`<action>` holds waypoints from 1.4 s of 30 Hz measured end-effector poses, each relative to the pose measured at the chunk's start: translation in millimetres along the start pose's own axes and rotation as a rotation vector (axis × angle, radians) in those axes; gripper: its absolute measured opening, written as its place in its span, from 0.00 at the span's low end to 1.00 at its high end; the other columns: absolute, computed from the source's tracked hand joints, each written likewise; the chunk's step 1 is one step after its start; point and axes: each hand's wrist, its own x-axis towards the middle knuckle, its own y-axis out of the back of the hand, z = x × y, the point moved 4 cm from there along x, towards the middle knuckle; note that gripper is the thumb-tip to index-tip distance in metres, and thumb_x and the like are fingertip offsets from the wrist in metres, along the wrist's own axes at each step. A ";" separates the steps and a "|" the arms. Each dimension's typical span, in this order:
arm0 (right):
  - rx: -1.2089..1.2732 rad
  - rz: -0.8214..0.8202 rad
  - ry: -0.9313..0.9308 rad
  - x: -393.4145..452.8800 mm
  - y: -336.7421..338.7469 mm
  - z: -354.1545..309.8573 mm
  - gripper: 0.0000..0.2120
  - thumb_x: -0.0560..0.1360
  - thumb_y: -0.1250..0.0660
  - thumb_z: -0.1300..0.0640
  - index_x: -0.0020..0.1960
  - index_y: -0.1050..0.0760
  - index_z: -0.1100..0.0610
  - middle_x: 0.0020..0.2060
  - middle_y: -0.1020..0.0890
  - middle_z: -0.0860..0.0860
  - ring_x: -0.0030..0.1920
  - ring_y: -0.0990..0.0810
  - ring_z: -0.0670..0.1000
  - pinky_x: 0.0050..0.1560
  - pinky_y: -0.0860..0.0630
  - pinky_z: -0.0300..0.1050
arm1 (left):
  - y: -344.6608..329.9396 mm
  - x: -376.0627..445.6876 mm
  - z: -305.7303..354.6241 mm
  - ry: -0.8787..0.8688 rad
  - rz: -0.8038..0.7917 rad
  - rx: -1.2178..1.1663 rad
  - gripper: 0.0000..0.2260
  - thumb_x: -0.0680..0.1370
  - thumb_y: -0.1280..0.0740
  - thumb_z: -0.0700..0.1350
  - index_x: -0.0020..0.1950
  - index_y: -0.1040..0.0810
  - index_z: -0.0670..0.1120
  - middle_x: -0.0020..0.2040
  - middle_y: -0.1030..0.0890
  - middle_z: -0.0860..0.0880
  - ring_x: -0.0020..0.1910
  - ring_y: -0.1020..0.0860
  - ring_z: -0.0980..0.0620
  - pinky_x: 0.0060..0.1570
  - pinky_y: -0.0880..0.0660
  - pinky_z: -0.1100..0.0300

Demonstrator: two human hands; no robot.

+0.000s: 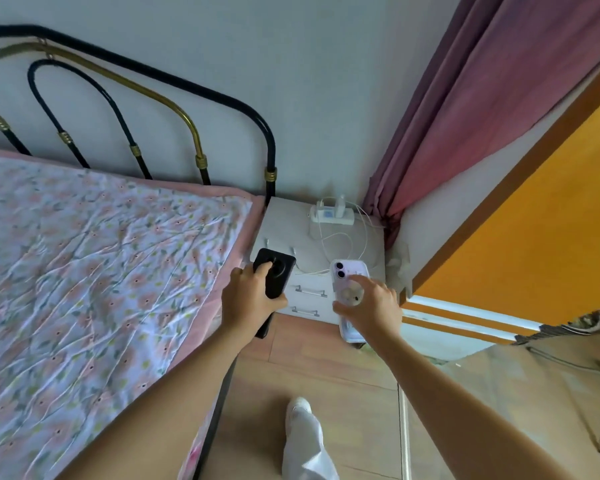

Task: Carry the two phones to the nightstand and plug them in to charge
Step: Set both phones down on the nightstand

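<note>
Both hands are carrying one phone each, arms reaching out toward the nightstand (281, 220). Left hand (250, 299) is wrapping the black phone (274, 268) around its lower half, thumb lying across the back near the round camera bump, fingers curling under the edge. Right hand (371, 306) is holding the lilac phone (349, 271) in a clear case, fingers pressing on the back around a ring-shaped sticker or grip, thumb coming in from the left side; palm side is hidden, so how much support sits beneath it is unclear. Both phones are hovering camera-end forward over the front edge of the nightstand and its drawer handles (310, 292), not yet set down.

At the back of the tabletop a white power strip (331, 214) is sitting with chargers plugged in, and white cables (340, 244) are looping forward across the surface, one loose end lying just between the two phones.

Handling judgement: phones are stiff, light, smooth-backed and breakable if dropped; the clear case probably adds some grip. Best hold is across the long side edges, leaving the bottom port end free for the cable plug.
</note>
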 end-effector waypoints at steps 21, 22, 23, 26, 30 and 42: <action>-0.104 -0.283 -0.147 275.9 -198.7 27.5 0.34 0.62 0.24 0.46 0.66 0.31 0.49 0.61 0.24 0.50 0.58 0.28 0.56 0.42 0.30 0.44 | -214.5 236.6 -81.0 0.380 -0.192 -0.222 0.32 0.65 0.28 0.53 0.67 0.32 0.49 0.57 0.21 0.49 0.55 0.25 0.46 0.46 0.23 0.51; -0.114 -0.288 -0.159 282.8 -207.9 29.5 0.34 0.62 0.24 0.46 0.66 0.31 0.49 0.60 0.24 0.50 0.58 0.27 0.55 0.42 0.28 0.44 | -222.6 247.0 -85.0 0.378 -0.203 -0.222 0.32 0.65 0.28 0.53 0.67 0.32 0.50 0.57 0.21 0.50 0.54 0.25 0.46 0.45 0.23 0.51; -0.120 -0.293 -0.171 289.6 -217.2 31.8 0.34 0.62 0.25 0.46 0.66 0.31 0.49 0.60 0.24 0.50 0.58 0.27 0.55 0.42 0.26 0.45 | -230.3 257.6 -89.0 0.375 -0.210 -0.224 0.32 0.65 0.27 0.53 0.66 0.32 0.50 0.57 0.21 0.50 0.54 0.25 0.47 0.44 0.23 0.52; -0.127 -0.302 -0.211 309.4 -246.1 39.6 0.35 0.63 0.25 0.45 0.67 0.32 0.48 0.62 0.24 0.50 0.59 0.27 0.55 0.46 0.23 0.47 | -253.4 287.1 -100.7 0.352 -0.215 -0.223 0.31 0.65 0.27 0.53 0.66 0.32 0.50 0.57 0.21 0.50 0.53 0.25 0.47 0.40 0.26 0.58; -0.093 -0.293 -0.285 334.1 -281.7 48.3 0.34 0.64 0.25 0.43 0.67 0.31 0.48 0.62 0.24 0.49 0.60 0.26 0.55 0.51 0.23 0.48 | -284.5 324.3 -115.5 0.346 -0.215 -0.196 0.31 0.67 0.28 0.55 0.67 0.33 0.50 0.59 0.22 0.50 0.55 0.26 0.47 0.39 0.31 0.61; -0.099 -0.053 -0.333 417.5 -329.2 67.4 0.34 0.65 0.25 0.49 0.68 0.31 0.53 0.63 0.26 0.53 0.58 0.27 0.58 0.45 0.25 0.49 | -349.5 409.6 -131.0 0.339 -0.174 -0.142 0.31 0.68 0.29 0.53 0.69 0.36 0.51 0.63 0.25 0.52 0.61 0.29 0.48 0.41 0.28 0.56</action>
